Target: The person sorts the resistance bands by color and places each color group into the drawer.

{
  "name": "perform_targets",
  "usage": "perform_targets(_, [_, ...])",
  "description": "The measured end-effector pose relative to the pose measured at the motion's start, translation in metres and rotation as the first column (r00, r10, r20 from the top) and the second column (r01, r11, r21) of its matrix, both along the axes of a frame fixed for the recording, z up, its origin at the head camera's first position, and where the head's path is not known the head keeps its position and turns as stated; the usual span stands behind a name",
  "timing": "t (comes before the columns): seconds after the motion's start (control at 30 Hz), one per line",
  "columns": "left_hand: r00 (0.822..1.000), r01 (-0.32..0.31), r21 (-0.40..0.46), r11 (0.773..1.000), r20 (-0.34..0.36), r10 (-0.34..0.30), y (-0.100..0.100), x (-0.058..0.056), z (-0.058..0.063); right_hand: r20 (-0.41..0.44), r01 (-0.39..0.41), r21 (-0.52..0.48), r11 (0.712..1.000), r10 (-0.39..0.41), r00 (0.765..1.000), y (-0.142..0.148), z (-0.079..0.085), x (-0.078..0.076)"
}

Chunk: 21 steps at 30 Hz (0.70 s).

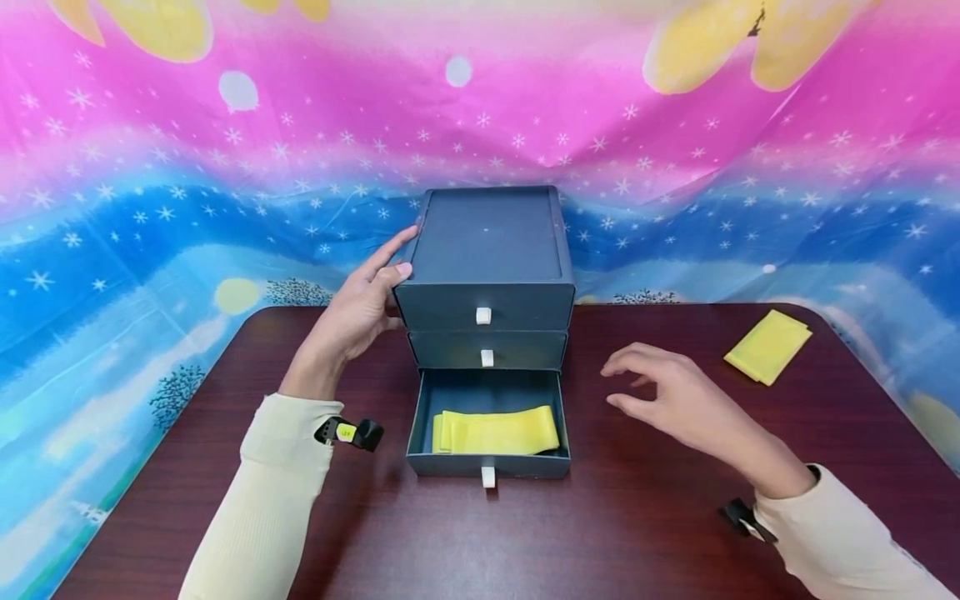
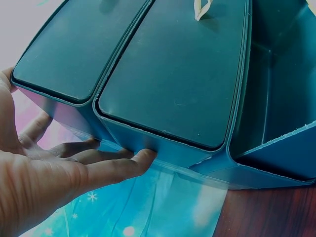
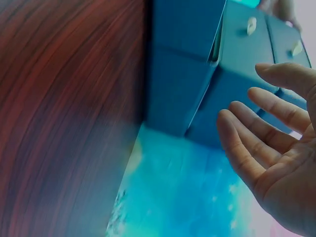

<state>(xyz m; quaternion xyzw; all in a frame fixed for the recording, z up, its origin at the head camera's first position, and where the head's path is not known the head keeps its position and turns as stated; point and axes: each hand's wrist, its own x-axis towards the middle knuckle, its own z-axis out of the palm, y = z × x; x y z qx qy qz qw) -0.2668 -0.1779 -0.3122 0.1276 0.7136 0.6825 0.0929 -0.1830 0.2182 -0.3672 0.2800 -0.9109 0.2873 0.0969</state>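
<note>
A dark grey drawer box (image 1: 487, 242) with three drawers stands in the middle of the table. Its bottom drawer (image 1: 489, 467) is pulled out, and a folded yellow cloth (image 1: 498, 432) lies inside. The two upper drawers are closed; each has a small white pull tab. My left hand (image 1: 358, 308) rests against the box's left side, its thumb on the top edge; the left wrist view shows the fingers (image 2: 116, 170) spread along that side. To the right of the box, my right hand (image 1: 675, 396) hovers over the table, holding nothing, fingers loosely bent and apart from the drawer.
A second folded yellow cloth (image 1: 768, 347) lies on the table's far right. The dark reddish wooden table (image 1: 480, 550) reaches back to a colourful patterned backdrop (image 1: 480, 108) hanging close behind the box.
</note>
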Motion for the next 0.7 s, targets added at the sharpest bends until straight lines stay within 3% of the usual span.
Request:
perform_targets(0.3, [1.000,-0.003,-0.005,1.000,0.002,0.003,0.000,0.000,0.000,-0.079,0.115,0.016,0.993,-0.113,0.990,0.057,-0.011,-0.015])
perform_targets(0.5, [1.000,-0.004,-0.009,1.000,0.009,0.004,0.000,0.000,0.000,-0.023,0.202,0.064,0.977,-0.201,0.979,0.095,-0.016,-0.024])
perform_targets(0.7, [1.000,-0.005,-0.005,1.000,0.009,0.005,0.000,0.000,0.000,-0.002,0.235,0.115,0.965,-0.237,0.972,0.124,-0.025,-0.035])
